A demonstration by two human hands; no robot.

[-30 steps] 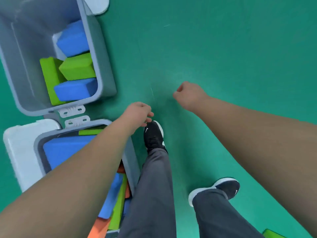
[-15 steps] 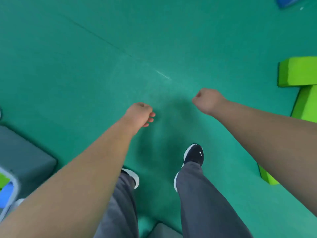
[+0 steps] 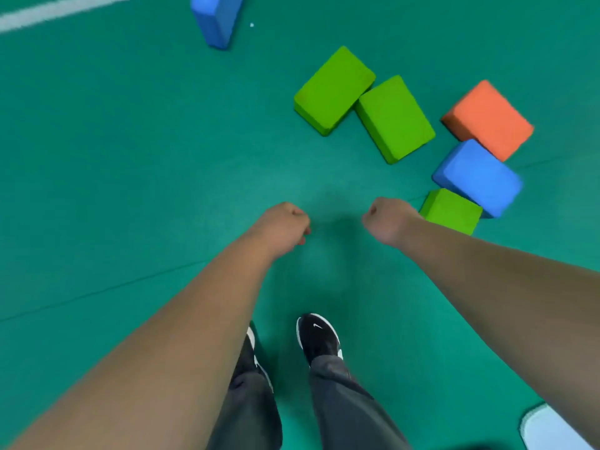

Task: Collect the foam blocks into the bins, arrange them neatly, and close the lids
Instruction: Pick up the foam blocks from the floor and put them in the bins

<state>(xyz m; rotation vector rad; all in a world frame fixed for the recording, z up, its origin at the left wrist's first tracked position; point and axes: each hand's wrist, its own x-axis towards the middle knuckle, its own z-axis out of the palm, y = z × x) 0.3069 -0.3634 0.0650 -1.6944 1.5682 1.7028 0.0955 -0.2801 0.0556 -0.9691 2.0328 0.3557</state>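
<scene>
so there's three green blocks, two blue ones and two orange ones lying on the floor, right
Not quite: the head view shows only one orange block. The rest holds: three green blocks and two blue blocks lie on the floor.

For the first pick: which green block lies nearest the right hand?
The green block by the blue block, beside the right hand; both others lie farther.

looks like a sports hall or indoor play space: a wide green floor (image 3: 123,151) with seams, a painted white line (image 3: 55,11) running across the far corner, and bright foam blocks (image 3: 394,118) scattered on it.
</scene>
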